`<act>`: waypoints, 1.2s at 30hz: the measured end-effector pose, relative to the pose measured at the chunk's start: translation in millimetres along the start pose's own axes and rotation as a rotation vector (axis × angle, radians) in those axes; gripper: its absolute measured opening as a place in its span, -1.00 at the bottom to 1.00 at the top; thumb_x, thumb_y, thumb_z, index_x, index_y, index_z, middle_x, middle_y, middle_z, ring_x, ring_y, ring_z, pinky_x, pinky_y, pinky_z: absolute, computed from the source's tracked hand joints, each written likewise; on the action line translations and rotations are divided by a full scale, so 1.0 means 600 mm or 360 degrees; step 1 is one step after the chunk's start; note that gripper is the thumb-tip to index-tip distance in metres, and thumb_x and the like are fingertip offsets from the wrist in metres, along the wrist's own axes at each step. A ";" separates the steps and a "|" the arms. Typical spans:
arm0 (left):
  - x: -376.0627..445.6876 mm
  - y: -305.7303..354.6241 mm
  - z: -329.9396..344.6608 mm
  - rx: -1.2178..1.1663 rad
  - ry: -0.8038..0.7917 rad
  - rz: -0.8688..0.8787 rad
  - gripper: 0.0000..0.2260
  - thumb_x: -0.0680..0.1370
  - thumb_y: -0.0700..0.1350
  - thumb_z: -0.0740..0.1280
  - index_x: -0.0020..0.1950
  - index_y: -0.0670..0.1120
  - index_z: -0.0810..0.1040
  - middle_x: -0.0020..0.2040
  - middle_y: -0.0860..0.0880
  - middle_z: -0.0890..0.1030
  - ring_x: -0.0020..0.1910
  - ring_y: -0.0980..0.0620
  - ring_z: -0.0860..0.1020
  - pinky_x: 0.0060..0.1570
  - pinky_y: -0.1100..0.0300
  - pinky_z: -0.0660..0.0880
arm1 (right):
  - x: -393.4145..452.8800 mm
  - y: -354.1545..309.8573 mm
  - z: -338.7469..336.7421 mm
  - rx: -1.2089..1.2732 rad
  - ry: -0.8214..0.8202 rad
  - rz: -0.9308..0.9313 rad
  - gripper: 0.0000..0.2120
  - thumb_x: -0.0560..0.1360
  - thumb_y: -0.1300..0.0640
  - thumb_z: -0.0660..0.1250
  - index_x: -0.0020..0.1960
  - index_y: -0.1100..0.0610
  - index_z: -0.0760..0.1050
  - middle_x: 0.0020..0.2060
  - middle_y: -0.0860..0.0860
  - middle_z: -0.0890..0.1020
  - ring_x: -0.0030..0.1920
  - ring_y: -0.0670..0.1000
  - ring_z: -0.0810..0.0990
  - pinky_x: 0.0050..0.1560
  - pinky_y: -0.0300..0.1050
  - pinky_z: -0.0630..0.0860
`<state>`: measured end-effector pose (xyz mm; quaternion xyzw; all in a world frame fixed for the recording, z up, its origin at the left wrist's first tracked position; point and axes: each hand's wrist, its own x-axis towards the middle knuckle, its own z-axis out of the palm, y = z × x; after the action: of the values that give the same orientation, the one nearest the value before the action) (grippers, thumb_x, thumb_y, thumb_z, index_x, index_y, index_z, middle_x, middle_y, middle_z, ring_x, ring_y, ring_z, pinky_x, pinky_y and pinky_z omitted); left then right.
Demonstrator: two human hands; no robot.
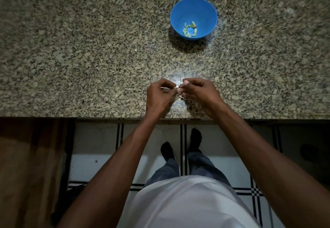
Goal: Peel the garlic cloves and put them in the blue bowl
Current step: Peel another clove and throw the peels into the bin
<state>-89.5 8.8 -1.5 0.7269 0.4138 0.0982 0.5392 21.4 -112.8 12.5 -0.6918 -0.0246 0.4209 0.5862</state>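
- Done: several peeled garlic cloves (190, 29) lie in the blue bowl (193, 6).
- In progress: left hand (158, 96) and right hand (200, 93) meet, pinching one garlic clove (178, 88) above the table (89, 49).
- Remaining unpeeled stock: cannot tell.

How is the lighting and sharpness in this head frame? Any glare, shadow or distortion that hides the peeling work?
Head view: dim overall, with one bright glare patch on the granite counter beside the left hand and right hand, washing out the garlic clove between them; the blue bowl casts a dark shadow toward the camera; corners are smeared and darkened by the wide-angle lens.
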 end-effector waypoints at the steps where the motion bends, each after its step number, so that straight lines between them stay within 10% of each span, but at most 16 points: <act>1: -0.001 0.003 0.002 -0.0030 -0.0024 0.0001 -0.79 0.44 -0.16 0.63 0.00 -0.15 0.70 -0.09 0.01 0.73 -0.22 0.18 0.71 -0.32 0.35 0.59 | 0.001 0.001 0.003 0.0095 -0.0003 0.0055 -0.81 0.63 0.23 0.42 0.21 0.29 0.64 0.03 0.20 0.75 0.10 0.16 0.75 0.16 0.00 0.70; 6: -0.001 0.002 0.003 0.0025 -0.0117 0.0112 -0.76 0.39 -0.16 0.66 0.00 -0.12 0.71 -0.08 0.04 0.74 -0.12 0.15 0.72 -0.06 0.15 0.70 | 0.008 0.007 -0.005 0.0136 -0.0027 0.0098 -0.81 0.57 0.25 0.50 0.16 0.27 0.67 0.02 0.18 0.76 0.01 0.11 0.75 0.11 0.00 0.70; 15: -0.003 0.003 0.013 -0.0054 -0.0143 0.0137 -0.49 0.41 -0.22 0.64 0.23 -0.12 0.45 -0.06 -0.01 0.70 -0.15 0.16 0.71 -0.17 0.30 0.63 | 0.013 0.016 -0.017 -0.0037 -0.0094 0.0022 -0.81 0.60 0.17 0.47 0.12 0.28 0.66 -0.04 0.19 0.74 -0.03 0.14 0.75 0.14 0.06 0.70; 22: 0.004 -0.024 0.001 0.0862 -0.0528 0.0740 -0.47 0.57 -0.13 0.46 0.54 -0.04 0.47 0.54 -0.11 0.39 0.51 -0.12 0.31 0.50 -0.08 0.36 | 0.025 0.014 -0.063 -0.0556 0.0189 -0.0239 -0.91 0.61 0.14 0.45 0.02 0.17 0.68 -0.15 0.09 0.75 -0.12 0.12 0.77 -0.02 0.23 0.72; 27: 0.003 -0.027 0.020 0.1467 -0.0693 0.1340 -0.60 0.56 -0.11 0.49 0.40 -0.04 0.61 0.45 -0.20 0.51 0.38 -0.25 0.45 0.28 -0.10 0.52 | 0.029 0.019 -0.069 -0.0684 0.0284 -0.0295 -0.90 0.58 0.08 0.48 -0.01 0.11 0.69 -0.19 0.01 0.76 -0.15 0.03 0.77 0.03 0.21 0.71; 30: 0.000 -0.033 0.007 0.1463 -0.0561 0.1288 -0.72 0.54 -0.26 0.47 0.25 -0.18 0.66 0.29 -0.20 0.59 0.24 -0.22 0.53 -0.02 -0.15 0.65 | 0.028 0.023 -0.072 -0.0690 0.0290 -0.0298 -0.90 0.57 0.08 0.49 -0.02 0.11 0.70 -0.16 0.01 0.75 -0.11 0.03 0.76 0.04 0.20 0.72; 36: 0.000 -0.049 -0.033 0.1056 -0.0060 0.1005 -0.76 0.62 -0.16 0.43 0.28 -0.12 0.67 0.27 -0.16 0.62 0.22 -0.12 0.54 0.07 0.09 0.58 | 0.018 0.019 -0.074 -0.0697 0.0305 -0.0312 -0.89 0.58 0.06 0.48 -0.02 0.11 0.70 -0.15 0.00 0.74 -0.11 -0.02 0.75 0.03 0.12 0.71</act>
<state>-115.7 24.9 -19.0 0.9525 0.1712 0.1067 0.2282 50.1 -145.6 -4.7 -0.8333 -0.1265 0.2791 0.4601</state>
